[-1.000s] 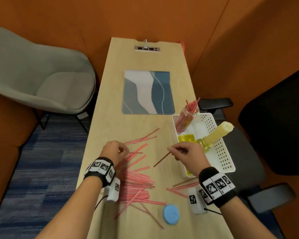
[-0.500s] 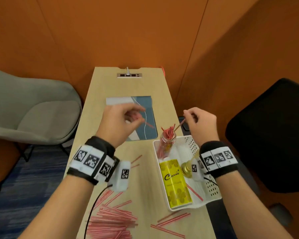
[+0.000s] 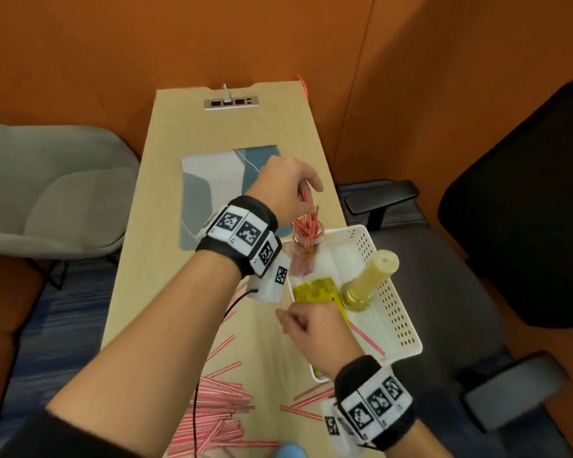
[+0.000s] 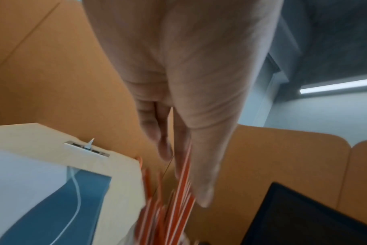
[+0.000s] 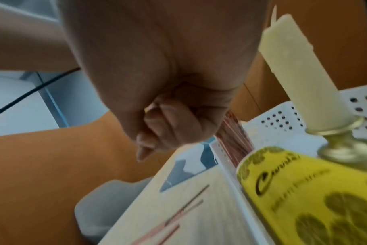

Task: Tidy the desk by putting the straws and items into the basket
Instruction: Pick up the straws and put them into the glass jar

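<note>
Head view: the left hand (image 3: 286, 186) has come over the jar (image 3: 306, 241) at the basket's (image 3: 396, 304) far end, grip pinching a straw (image 3: 304, 195); the right hand (image 3: 315, 332) has drawn back to the basket's near rim, clenched and empty, while many straws (image 3: 224, 396) still litter the counter's (image 3: 192, 127) near edge. Left wrist view: the striped straw runs along the fingers (image 4: 163, 142) into the jar's bunch. Right wrist view: a yellow bottle (image 5: 316, 195) and candle (image 5: 304, 71) crowd the basket.

White perforated basket (image 3: 398, 312) sits at tabletop's right edge w/ a straw jar (image 3: 306, 241), yellow tube (image 3: 316, 288), candle (image 3: 372, 271) inside. Red-striped straws (image 3: 224, 414) lie scattered on tabletop, left of basket.
</note>
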A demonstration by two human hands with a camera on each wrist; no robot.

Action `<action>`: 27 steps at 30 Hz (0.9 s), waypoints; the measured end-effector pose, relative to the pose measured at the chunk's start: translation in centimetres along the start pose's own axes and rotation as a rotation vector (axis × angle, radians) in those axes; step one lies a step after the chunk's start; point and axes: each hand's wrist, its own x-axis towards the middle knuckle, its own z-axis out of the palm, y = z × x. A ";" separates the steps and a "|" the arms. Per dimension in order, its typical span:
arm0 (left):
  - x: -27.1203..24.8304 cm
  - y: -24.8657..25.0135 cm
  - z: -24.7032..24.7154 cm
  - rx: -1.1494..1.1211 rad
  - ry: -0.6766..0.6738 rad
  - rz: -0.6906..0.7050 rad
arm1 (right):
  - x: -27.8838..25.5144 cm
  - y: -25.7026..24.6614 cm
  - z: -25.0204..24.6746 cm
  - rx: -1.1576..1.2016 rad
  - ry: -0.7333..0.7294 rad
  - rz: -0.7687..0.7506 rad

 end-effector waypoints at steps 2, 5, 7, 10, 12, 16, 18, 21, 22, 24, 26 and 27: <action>-0.5 -0.5 1.5 0.049 -0.094 -0.014 | -0.8 0.9 2.3 -0.078 -0.132 0.012; -2.3 -2.2 1.4 0.078 -0.021 -0.010 | -1.2 1.7 4.8 -0.142 -0.254 0.042; -4.3 -4.0 0.5 -0.038 0.132 -0.050 | -1.1 2.2 6.6 -0.168 -0.318 0.064; -9.0 -8.0 0.3 -0.128 0.231 -0.229 | -1.3 2.7 10.1 -0.179 -0.393 0.069; -13.4 -11.6 2.0 -0.130 0.202 -0.403 | -1.6 2.5 12.4 -0.161 -0.366 0.066; -21.8 -17.7 7.4 -0.162 0.092 -0.773 | -1.3 2.1 15.7 -0.230 -0.309 0.066; -25.2 -19.3 10.0 -0.189 0.073 -0.901 | -0.7 2.1 16.3 -0.268 -0.299 0.108; -28.8 -20.1 12.5 -0.288 0.113 -0.967 | -0.3 2.1 16.6 -0.333 -0.271 0.113; -29.5 -20.2 13.0 -0.304 0.128 -0.961 | -0.3 2.1 16.8 -0.346 -0.265 0.109; -30.1 -20.4 13.2 -0.325 0.156 -0.950 | -0.2 2.1 17.2 -0.353 -0.266 0.101; -30.0 -20.5 13.1 -0.335 0.166 -0.949 | 0.1 2.4 17.5 -0.386 -0.265 0.085; -30.0 -20.6 13.1 -0.343 0.162 -0.947 | 0.1 2.5 17.5 -0.411 -0.278 0.076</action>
